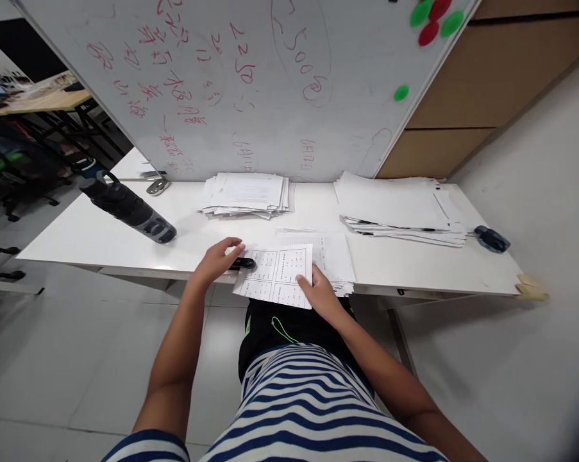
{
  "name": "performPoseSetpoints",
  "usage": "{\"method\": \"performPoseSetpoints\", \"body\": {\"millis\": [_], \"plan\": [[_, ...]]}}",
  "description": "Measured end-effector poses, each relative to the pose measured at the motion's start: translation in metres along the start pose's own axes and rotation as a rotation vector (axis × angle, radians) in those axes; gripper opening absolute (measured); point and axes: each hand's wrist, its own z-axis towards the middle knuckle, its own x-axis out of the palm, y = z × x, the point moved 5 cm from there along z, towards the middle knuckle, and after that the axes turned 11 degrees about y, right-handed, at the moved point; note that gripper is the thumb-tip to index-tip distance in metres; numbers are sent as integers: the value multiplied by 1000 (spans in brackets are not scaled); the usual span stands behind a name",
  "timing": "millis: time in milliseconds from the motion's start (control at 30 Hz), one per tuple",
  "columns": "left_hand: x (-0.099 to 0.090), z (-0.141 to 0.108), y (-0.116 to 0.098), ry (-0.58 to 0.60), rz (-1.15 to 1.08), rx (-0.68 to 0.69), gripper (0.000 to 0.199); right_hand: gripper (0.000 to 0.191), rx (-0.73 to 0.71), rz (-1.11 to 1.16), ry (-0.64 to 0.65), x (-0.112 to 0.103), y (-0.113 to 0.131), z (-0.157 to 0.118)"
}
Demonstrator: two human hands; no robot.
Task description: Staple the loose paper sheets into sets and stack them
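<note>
My right hand [322,294] grips a printed sheet [282,273] by its right edge, thumb on top. The sheet carries a table-like layout of boxes and sticks out over the table's front edge. At its left side, my left hand [219,260] is closed around a black stapler [245,263], whose rounded end overlaps the sheet's left margin. Whether the sheet is a single page or several cannot be told. Just behind and to the right, a loose pile of printed papers [335,253] lies at the table's front edge, partly covered by the sheet.
A stack of papers [245,191] sits at the back middle, and a wider stack [395,202] at the back right. A dark water bottle [130,208] stands on the left near a computer mouse [158,186]. A dark blue object [492,239] rests far right. A whiteboard [270,141] borders the table's back.
</note>
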Motion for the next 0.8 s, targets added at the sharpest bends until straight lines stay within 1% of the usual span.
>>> {"method": "performPoseSetpoints", "body": {"millis": [67,133,167,233,300,400,500,600,700,800], "plan": [[-1,13,-17,-92,77,19,51,44,-16,-2,-15,-2,1,1],[5,28,-29,-149,169,31,48,42,-18,-4,-22,-3,3,1],[11,35,-32,-168,204,27,48,42,-15,-7,-21,-3,4,1],[23,47,-32,-181,246,4,49,42,-9,-9,-7,-4,6,0],[35,55,-26,-168,270,-36,53,44,-1,-13,8,-3,7,-1],[46,58,-20,-170,322,-51,56,44,9,-21,22,0,3,-6],[51,57,-21,-182,383,-38,53,47,83,9,67,7,-11,-15],[57,59,-22,-166,411,-48,51,47,149,52,112,12,-24,-25],[61,60,-23,-180,420,-33,45,43,158,90,153,12,-27,-29],[62,59,-24,-221,399,-25,40,39,176,75,173,10,-27,-27]]}}
